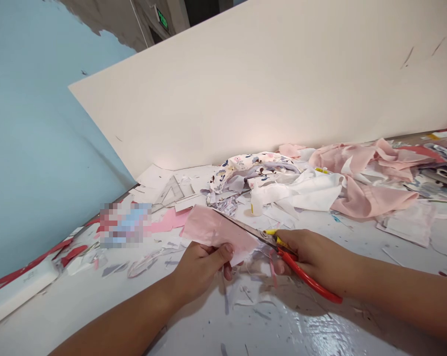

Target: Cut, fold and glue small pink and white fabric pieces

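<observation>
My left hand [208, 264] pinches a pale pink piece of fabric [218, 230] along its lower edge, thumb on top. My right hand [308, 252] is wrapped round the red and yellow handles of a pair of scissors [308, 282]. The scissor blades point up and to the left and lie along the upper right edge of the pink fabric; whether they are parted there I cannot tell. Thin offcuts and threads [245, 291] lie on the white table under both hands.
Behind the hands sit floral fabric [253, 168], white cloth [301, 190], pink cloth [375, 198] and a small white bottle [256, 200]. A clear set square [169, 190] and pink scraps [167, 220] lie to the left. A cream board [264, 79] stands along the back.
</observation>
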`<control>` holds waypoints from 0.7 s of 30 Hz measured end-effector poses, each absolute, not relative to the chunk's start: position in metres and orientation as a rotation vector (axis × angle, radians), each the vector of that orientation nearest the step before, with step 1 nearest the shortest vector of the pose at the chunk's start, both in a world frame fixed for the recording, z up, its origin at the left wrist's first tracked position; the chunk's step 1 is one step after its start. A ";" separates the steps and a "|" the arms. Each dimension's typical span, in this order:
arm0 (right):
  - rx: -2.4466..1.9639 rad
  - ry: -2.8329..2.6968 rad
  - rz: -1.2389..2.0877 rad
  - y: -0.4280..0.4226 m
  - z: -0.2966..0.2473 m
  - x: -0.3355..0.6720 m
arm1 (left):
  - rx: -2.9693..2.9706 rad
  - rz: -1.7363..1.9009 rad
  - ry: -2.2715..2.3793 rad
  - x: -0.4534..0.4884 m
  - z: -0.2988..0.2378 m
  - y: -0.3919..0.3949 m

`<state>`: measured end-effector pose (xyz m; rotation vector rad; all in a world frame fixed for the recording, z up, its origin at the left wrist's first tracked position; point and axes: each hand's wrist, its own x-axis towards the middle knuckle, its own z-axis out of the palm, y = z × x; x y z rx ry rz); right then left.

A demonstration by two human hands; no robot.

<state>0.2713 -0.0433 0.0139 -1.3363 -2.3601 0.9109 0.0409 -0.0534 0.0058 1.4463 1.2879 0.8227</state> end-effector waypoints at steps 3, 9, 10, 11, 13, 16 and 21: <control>-1.393 -2.386 0.786 -0.046 0.015 0.270 | 1.450 0.812 1.275 0.041 0.007 -0.054; -1.387 -2.437 0.766 -0.050 0.021 0.265 | 1.489 0.770 1.239 0.044 0.008 -0.056; -1.393 -2.435 0.771 -0.050 0.022 0.265 | 1.496 0.755 1.232 0.044 0.008 -0.056; -1.399 -2.430 0.775 -0.050 0.022 0.264 | 1.502 0.742 1.233 0.044 0.008 -0.057; -1.407 -2.419 0.769 -0.050 0.023 0.265 | 1.511 0.709 1.257 0.045 0.007 -0.057; -1.404 -2.405 0.764 -0.050 0.022 0.266 | 1.519 0.667 1.270 0.044 0.005 -0.057; -1.377 -2.412 0.774 -0.049 0.020 0.268 | 1.520 0.593 1.228 0.043 0.000 -0.055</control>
